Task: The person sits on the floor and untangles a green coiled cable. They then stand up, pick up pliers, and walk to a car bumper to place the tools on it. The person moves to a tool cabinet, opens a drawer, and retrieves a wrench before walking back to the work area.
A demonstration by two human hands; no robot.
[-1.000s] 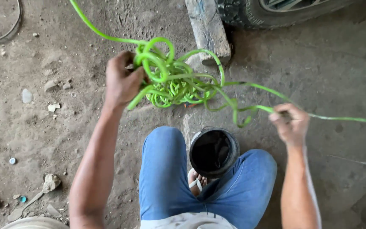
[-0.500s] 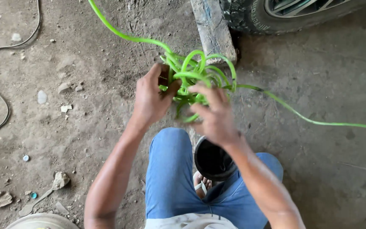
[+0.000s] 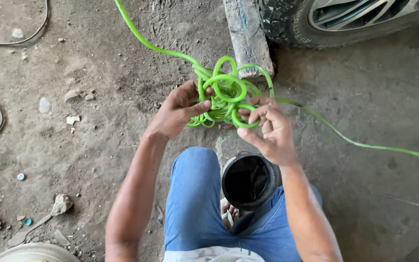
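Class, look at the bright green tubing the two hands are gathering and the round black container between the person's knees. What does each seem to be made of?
Bright green tubing: probably flexible plastic or rubber; smooth, slightly glossy, bending into tight loops without kinking. Round black container: likely rubber or plastic; dull matt finish, thick, slightly uneven rim, though the material cannot be told for certain. Both the left hand and right hand grip the loops.

Soft, even daylight, no harsh shadows or glare; sharp focus throughout, with slight wide-angle stretching at edges.

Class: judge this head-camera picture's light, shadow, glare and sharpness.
Head view: soft, even daylight; no glare; only faint shadows on the dirt ground. The tangled bright green plastic hose, left hand and right hand look sharp.
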